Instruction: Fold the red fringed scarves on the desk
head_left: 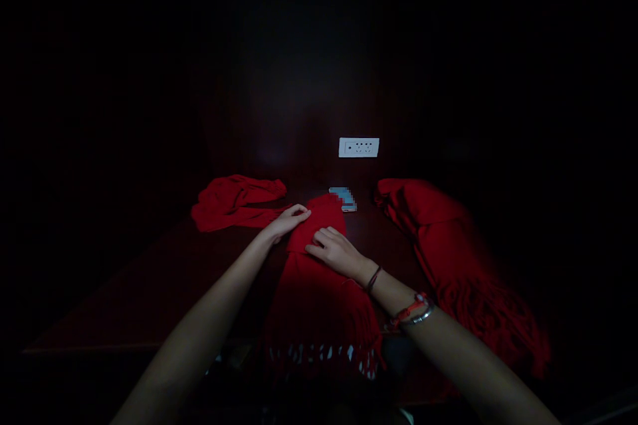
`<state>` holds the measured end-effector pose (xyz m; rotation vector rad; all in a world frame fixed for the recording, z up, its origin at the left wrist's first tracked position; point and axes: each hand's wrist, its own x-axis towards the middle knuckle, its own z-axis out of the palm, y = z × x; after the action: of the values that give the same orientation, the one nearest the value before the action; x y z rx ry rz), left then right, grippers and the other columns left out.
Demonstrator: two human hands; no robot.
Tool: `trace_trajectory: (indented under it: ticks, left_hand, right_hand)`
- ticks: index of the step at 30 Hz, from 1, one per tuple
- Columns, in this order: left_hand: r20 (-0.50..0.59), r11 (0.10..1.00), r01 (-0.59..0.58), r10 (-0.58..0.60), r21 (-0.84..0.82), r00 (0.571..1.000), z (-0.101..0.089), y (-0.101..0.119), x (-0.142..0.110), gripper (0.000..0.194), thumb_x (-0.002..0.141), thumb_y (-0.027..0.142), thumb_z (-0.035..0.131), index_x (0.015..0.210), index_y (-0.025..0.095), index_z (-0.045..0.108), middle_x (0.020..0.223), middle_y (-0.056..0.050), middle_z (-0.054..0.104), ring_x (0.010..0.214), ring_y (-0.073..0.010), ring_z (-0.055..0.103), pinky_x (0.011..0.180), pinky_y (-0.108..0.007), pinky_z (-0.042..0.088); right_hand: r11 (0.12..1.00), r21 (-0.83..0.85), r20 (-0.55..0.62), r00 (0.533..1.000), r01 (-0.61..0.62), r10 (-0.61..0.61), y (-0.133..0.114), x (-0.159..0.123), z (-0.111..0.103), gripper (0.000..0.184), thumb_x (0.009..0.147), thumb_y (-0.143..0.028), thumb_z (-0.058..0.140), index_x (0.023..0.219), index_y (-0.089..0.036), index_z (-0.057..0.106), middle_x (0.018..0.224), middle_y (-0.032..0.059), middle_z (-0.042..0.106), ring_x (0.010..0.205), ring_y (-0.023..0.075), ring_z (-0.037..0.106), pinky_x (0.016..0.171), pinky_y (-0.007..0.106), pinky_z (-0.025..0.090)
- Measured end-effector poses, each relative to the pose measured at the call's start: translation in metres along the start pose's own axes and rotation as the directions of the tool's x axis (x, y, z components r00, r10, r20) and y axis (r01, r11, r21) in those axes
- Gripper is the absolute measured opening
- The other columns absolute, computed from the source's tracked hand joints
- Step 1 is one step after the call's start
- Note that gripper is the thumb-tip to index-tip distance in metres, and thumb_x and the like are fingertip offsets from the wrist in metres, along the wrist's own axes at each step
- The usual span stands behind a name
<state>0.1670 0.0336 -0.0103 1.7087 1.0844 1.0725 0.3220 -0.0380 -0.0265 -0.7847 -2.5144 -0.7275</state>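
Note:
A red fringed scarf [319, 279] lies in the middle of the dark table, folded over at its far part, with its fringe hanging past the front edge. At the left edge of the folded part is my left hand [289, 220], its fingers closed on the cloth. My right hand [337, 251] rests on top of the fold, fingers curled and gripping the fabric. The fingertips of the right hand are partly hidden. That wrist carries a dark band, a red bracelet and a metal bangle.
To the left lies a crumpled red cloth [224, 202]. A folded red scarf with fringe [443, 232] stretches along the right side. Behind the middle scarf is a pale blue, partly pixelated flat object [349, 199]. A white socket panel [359, 147] sits on the dark wall.

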Motion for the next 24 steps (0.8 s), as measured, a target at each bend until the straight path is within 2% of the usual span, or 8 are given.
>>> trace_trajectory:
  ticks: [3,5,8,11,16,21,24]
  left_hand:
    - [-0.04,0.956,0.17,-0.185,-0.241,0.982,-0.002,0.0,0.006,0.007,0.062,0.017,0.054,0.057,0.015,0.048,0.054,0.006,0.047,0.053,-0.0068,0.044,0.053,-0.017,0.035]
    - [-0.104,0.913,0.208,-0.259,-0.351,0.96,-0.007,-0.005,0.009,0.009,0.065,0.014,0.049,0.057,0.015,0.045,0.051,0.006,0.046,0.049,-0.0058,0.044,0.051,-0.017,0.036]
    - [-0.151,0.887,0.185,-0.27,-0.423,0.951,-0.015,-0.015,0.012,0.012,0.07,0.013,0.043,0.058,0.016,0.041,0.053,0.006,0.047,0.049,-0.0048,0.047,0.055,-0.018,0.04]
    - [-0.132,0.861,0.17,-0.262,-0.479,0.956,-0.017,-0.021,0.012,0.009,0.07,0.013,0.045,0.061,0.016,0.044,0.059,0.003,0.053,0.053,-0.0052,0.051,0.06,-0.018,0.043]
    - [-0.121,0.853,0.217,-0.308,-0.475,0.944,-0.012,-0.027,0.009,0.006,0.07,0.015,0.048,0.064,0.015,0.047,0.062,0.001,0.055,0.055,-0.0064,0.052,0.06,-0.018,0.044]
    - [-0.182,0.87,0.321,-0.409,-0.375,0.894,-0.017,-0.023,0.005,0.015,0.072,0.025,0.05,0.062,0.017,0.043,0.051,0.005,0.047,0.04,-0.0043,0.043,0.043,-0.015,0.038]
    - [-0.097,0.889,0.358,-0.398,-0.284,0.912,-0.016,-0.015,0.002,0.017,0.071,0.033,0.052,0.068,0.017,0.046,0.054,0.004,0.048,0.039,-0.0044,0.043,0.039,-0.015,0.035]
  right_hand:
    - [1.0,-0.021,0.034,0.999,0.012,-0.011,-0.002,-0.003,-0.002,0.024,0.085,-0.023,0.031,0.084,-0.02,0.054,0.074,0.0029,0.045,0.072,0.0132,0.036,0.064,0.026,0.027]
    - [0.999,-0.003,0.061,0.997,-0.047,0.047,-0.003,-0.007,-0.004,0.024,0.084,-0.024,0.031,0.081,-0.018,0.053,0.073,0.0025,0.045,0.069,0.0125,0.036,0.062,0.024,0.028]
    - [0.99,0.054,0.106,0.986,-0.133,0.127,-0.003,-0.011,-0.009,0.023,0.084,-0.025,0.031,0.079,-0.016,0.052,0.073,0.0019,0.044,0.066,0.0114,0.035,0.059,0.022,0.028]
    - [0.977,0.098,0.116,0.977,-0.189,0.177,0.0,-0.013,-0.015,0.023,0.084,-0.026,0.032,0.081,-0.017,0.052,0.074,0.0016,0.044,0.067,0.0115,0.036,0.06,0.022,0.028]
    - [0.985,0.122,0.145,0.984,-0.124,0.106,0.004,-0.015,-0.019,0.022,0.083,-0.022,0.035,0.094,-0.021,0.054,0.081,0.0037,0.045,0.076,0.013,0.037,0.067,0.025,0.028]
    - [0.973,0.091,0.215,0.958,-0.212,0.189,-0.003,-0.021,-0.022,0.032,0.081,-0.017,0.038,0.109,-0.029,0.047,0.087,0.0051,0.042,0.083,0.0151,0.036,0.07,0.028,0.027]
    - [0.975,0.066,0.211,0.958,-0.214,0.196,-0.008,-0.019,-0.028,0.032,0.081,-0.017,0.037,0.109,-0.029,0.047,0.09,0.0054,0.043,0.083,0.0158,0.036,0.07,0.03,0.028]
